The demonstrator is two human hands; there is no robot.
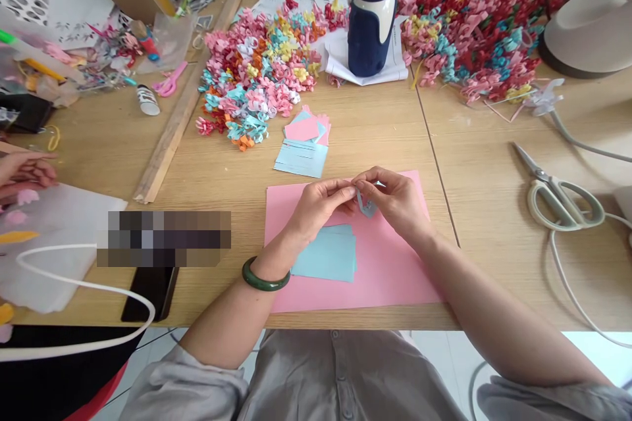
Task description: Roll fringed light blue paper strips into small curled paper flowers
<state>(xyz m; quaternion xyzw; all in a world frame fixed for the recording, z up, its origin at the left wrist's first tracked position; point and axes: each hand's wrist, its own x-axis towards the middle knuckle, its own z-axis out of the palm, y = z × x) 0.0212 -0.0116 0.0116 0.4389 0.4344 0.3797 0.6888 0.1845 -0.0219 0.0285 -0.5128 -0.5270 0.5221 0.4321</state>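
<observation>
My left hand and my right hand meet over a pink sheet, fingertips pinched together. Between them is a small light-blue paper piece, bent into a curl of narrow strips. Part of it is hidden behind my fingers. Below my left hand, a short stack of light-blue paper rectangles lies on the pink sheet. Just beyond the sheet rests a blue paper piece with slits cut in it, and small pink paper pieces overlap behind it.
Heaps of curled paper flowers spread across the back, around a navy bottle. Large scissors and a cable lie at right. A wooden strip, a dark phone and another person's hand are at left.
</observation>
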